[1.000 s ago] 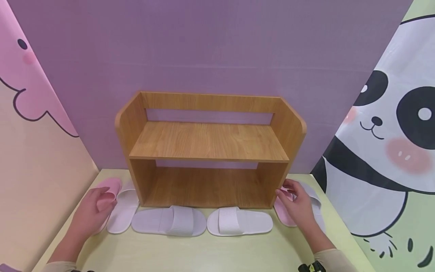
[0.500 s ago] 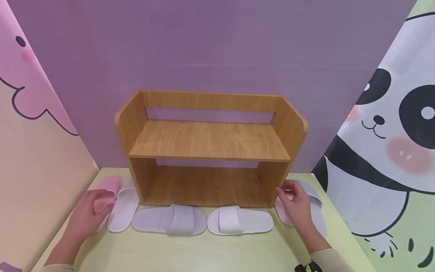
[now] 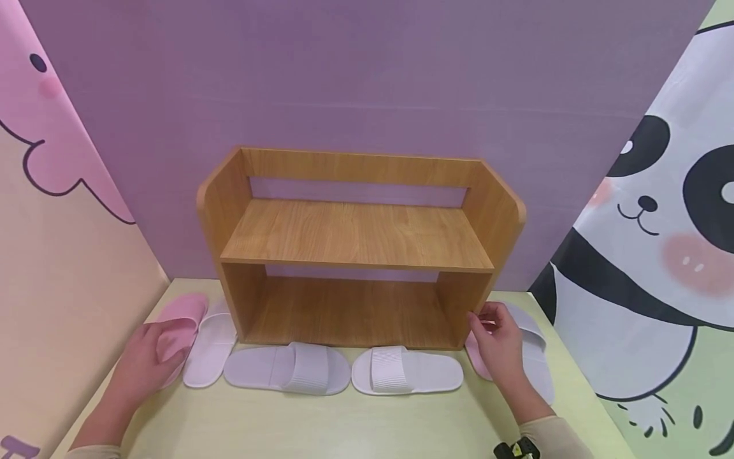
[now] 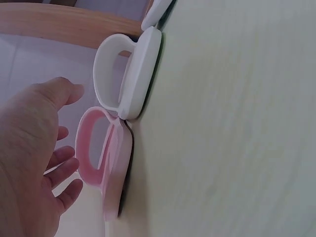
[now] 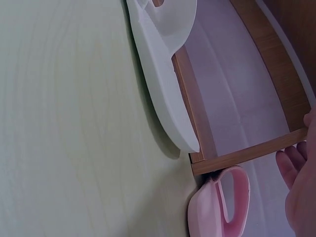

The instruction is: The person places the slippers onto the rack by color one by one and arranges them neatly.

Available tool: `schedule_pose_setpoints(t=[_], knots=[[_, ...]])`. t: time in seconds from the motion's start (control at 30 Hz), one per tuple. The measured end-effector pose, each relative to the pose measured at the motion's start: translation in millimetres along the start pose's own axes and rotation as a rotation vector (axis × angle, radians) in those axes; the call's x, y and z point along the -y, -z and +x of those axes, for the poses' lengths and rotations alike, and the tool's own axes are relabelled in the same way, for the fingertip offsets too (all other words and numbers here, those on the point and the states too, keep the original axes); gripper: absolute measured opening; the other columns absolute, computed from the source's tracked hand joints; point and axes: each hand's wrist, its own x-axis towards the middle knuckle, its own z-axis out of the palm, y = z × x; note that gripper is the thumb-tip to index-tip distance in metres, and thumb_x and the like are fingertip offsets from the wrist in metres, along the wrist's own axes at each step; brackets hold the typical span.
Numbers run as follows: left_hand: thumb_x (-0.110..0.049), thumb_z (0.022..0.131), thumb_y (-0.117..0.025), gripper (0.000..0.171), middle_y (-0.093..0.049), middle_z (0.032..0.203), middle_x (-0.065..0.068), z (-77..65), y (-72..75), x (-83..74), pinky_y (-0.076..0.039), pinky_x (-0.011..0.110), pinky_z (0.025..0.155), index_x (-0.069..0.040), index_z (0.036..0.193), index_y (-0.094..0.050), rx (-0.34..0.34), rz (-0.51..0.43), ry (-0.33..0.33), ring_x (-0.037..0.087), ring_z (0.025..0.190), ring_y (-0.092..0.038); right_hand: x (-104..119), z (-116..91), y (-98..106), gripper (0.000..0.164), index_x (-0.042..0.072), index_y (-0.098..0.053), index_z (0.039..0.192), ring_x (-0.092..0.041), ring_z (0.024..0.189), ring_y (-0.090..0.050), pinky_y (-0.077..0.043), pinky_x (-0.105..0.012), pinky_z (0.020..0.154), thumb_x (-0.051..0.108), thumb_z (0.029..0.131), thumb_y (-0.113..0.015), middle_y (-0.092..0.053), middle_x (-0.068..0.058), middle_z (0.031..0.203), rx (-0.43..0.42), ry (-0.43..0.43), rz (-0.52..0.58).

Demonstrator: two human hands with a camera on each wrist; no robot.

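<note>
A small two-tier wooden shelf (image 3: 355,236) stands against the purple backdrop. At the front of its right side panel, my right hand (image 3: 500,344) pinches the wood, thumb on one side and fingers on the other in the right wrist view. A pink slipper (image 5: 205,217) lies just outside that panel, partly hidden by this hand in the head view. On the far left, my left hand (image 3: 140,363) hovers beside another pink slipper (image 3: 180,312). Its fingers are relaxed and loosely bent, with nothing in them. A white slipper (image 4: 143,74) sits beside that pink one.
A lavender slipper (image 3: 252,368) and a white slipper (image 3: 430,374) lie sideways along the shelf's front. One more pale lavender slipper (image 3: 533,360) is right of my right hand. Side walls with a pink cartoon and a panda (image 3: 648,255) flank the pale yellow tabletop (image 3: 309,427).
The head view has shifted slightly. Both hands stay almost where they were, the right at the shelf's side panel and the left by the pink slipper.
</note>
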Motion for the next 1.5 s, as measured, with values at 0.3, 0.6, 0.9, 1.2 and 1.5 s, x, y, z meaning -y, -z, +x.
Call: schedule_pose_setpoints(t=[0.3,0.6,0.9,1.2,1.5], knots=[[-0.013,0.084,-0.09,0.065,-0.059,0.125,0.034,-10.6,1.2,10.0,-0.044,0.063,0.088,-0.002,0.141,-0.062,0.0,0.047,0.016,0.05,0.113,-0.057,-1.9,1.4,-1.1,0.019,-0.001,-0.067,0.115,-0.006,0.094,-0.066,-0.052,-0.01,0.082,0.003,0.1,-0.079,-0.074,-0.014,0.105,-0.012,0.033,-0.002],[-0.02,0.083,-0.091,0.077,-0.057,0.124,0.041,-16.3,2.5,17.9,-0.046,0.071,0.091,0.012,0.143,-0.056,0.035,0.096,0.062,0.057,0.115,-0.055,-7.5,2.3,-6.3,0.013,-0.004,-0.065,0.104,-0.01,0.088,-0.066,-0.053,-0.012,0.078,-0.004,0.098,-0.076,-0.072,-0.013,0.096,-0.049,0.107,0.045],[-0.034,0.092,-0.085,0.089,-0.046,0.132,0.049,-18.0,4.6,19.1,-0.043,0.076,0.098,0.028,0.141,-0.044,0.155,0.146,0.181,0.063,0.122,-0.045,-5.7,1.3,-6.0,0.014,-0.003,-0.063,0.102,-0.011,0.087,-0.066,-0.052,-0.012,0.078,-0.006,0.097,-0.076,-0.072,-0.014,0.095,-0.048,0.118,0.019],[-0.045,0.094,-0.081,0.083,-0.058,0.119,0.042,-16.2,6.7,20.9,-0.046,0.064,0.085,0.022,0.135,-0.054,0.193,0.203,0.25,0.056,0.113,-0.049,-4.7,0.1,-7.5,0.015,-0.002,-0.062,0.102,-0.016,0.088,-0.067,-0.054,-0.015,0.079,-0.006,0.097,-0.075,-0.072,-0.014,0.096,-0.034,0.089,-0.011],[-0.043,0.092,-0.083,0.074,-0.065,0.105,0.035,-17.2,3.1,23.1,-0.043,0.051,0.077,0.017,0.128,-0.06,0.156,0.194,0.252,0.051,0.108,-0.051,-4.1,-0.6,-8.4,0.014,-0.002,-0.061,0.103,-0.015,0.091,-0.066,-0.052,-0.011,0.08,-0.004,0.098,-0.074,-0.072,-0.013,0.098,-0.027,0.062,-0.031]])
